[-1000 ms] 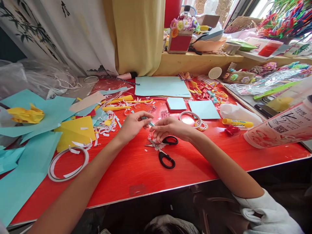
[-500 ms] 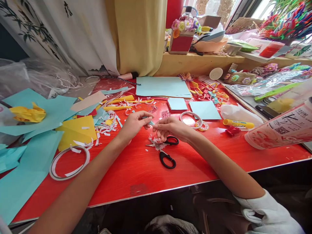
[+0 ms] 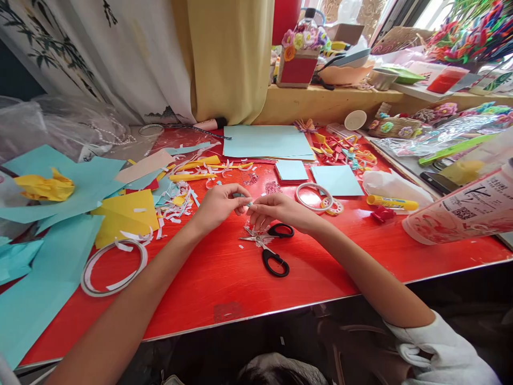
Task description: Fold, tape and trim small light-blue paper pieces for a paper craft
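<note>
A small light-blue piece of paper [image 3: 249,204] is pinched between both hands above the red table [image 3: 208,289]; the fingers cover most of it. My left hand [image 3: 219,207] grips it from the left, thumb against the bent index finger. From the right, my right hand [image 3: 276,210] holds its other end in the fingertips. Just below the right hand lie black-handled scissors [image 3: 276,263], their blades spread, among tiny paper scraps. To the right of that hand a roll of tape [image 3: 315,208] lies flat, partly over a square of light-blue paper [image 3: 337,181].
Light-blue sheets [image 3: 264,141] are stacked at the back. A larger tape roll [image 3: 86,278], yellow paper [image 3: 126,216] and paper shreds [image 3: 180,202] lie at left. On the right are a yellow glue stick [image 3: 391,203] and a large plastic cup [image 3: 460,211] near the edge.
The right hand's fingers have shifted slightly left toward the left hand, and less of the blue paper shows. The left hand stays nearly in place, and the scissors have not moved.
</note>
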`<state>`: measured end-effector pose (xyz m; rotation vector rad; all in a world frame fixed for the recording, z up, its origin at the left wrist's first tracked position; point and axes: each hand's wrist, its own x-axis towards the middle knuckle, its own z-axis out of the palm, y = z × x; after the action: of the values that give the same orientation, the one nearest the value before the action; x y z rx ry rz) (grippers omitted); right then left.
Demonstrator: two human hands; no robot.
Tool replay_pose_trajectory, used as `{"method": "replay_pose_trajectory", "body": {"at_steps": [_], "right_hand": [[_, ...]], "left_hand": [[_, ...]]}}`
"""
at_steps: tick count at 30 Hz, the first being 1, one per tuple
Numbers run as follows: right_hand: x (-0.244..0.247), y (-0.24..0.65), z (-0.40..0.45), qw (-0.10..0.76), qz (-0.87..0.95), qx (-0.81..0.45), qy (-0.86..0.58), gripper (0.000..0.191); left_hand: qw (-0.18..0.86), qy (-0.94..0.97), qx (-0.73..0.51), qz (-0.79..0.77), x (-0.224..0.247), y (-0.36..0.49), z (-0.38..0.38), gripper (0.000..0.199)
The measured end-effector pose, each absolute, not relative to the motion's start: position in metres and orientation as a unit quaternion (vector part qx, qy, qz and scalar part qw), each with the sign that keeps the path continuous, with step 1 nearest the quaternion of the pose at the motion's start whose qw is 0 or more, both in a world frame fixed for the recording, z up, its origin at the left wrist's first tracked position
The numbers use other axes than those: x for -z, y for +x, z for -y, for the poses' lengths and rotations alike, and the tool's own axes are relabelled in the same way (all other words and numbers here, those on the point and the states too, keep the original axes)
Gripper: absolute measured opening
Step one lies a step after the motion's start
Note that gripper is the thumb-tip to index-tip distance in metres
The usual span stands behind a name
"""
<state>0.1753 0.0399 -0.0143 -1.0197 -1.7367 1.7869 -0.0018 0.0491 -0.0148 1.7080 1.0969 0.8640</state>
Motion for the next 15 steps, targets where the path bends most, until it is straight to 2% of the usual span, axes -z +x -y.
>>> {"method": "replay_pose_trajectory", "body": {"at_steps": [5, 10, 12, 15], "right_hand": [[0.0163, 0.1743, -0.0397, 0.232, 0.613, -0.655, -0.376, 0.022], [0.014, 0.1727, -0.0391, 0.227, 0.621, -0.653, -0.37, 0.022], [0.0142, 0.1727, -0.0389, 0.218, 0.641, -0.627, -0.385, 0.021], [0.0161, 0.1742, -0.0394, 0.214, 0.714, -0.513, -0.427, 0.021]], "left_hand": [[0.458, 0.676, -0.332, -0.472, 0.0091, -0.0016, -0.0466, 0.023], [0.53, 0.613, -0.339, -0.478, 0.0091, -0.0015, -0.0469, 0.027], [0.539, 0.611, -0.332, -0.476, 0.0097, -0.0031, -0.0481, 0.028], [0.473, 0.675, -0.305, -0.478, 0.0085, -0.0055, -0.0482, 0.026]]}}
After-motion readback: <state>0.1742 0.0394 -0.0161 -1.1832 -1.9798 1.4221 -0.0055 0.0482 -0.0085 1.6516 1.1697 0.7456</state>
